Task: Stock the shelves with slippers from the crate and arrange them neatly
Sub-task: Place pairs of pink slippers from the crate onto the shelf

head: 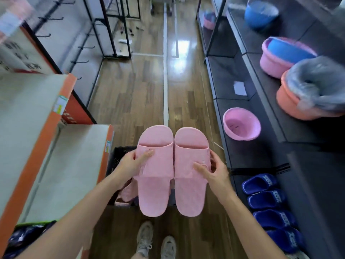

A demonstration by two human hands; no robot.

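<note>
Two pink slippers are held side by side above the crate, toes pointing away from me. My left hand [130, 163] grips the left pink slipper [155, 176] by its outer edge, thumb across the strap. My right hand [214, 172] grips the right pink slipper [190, 176] the same way, thumb on its strap. Below them stands the black crate [119, 156], mostly hidden, with more pink slippers [127, 193] inside. Several dark blue slippers [268, 200] lie in a row on the low dark shelf [248, 157] at the right.
Pink, blue and orange plastic basins [241, 126] sit on the dark shelves at right. Beige shelves with orange edges [61, 165] stand at left. Wooden floor [134, 94] runs ahead along the aisle. My feet in grey shoes [145, 238] are below the crate.
</note>
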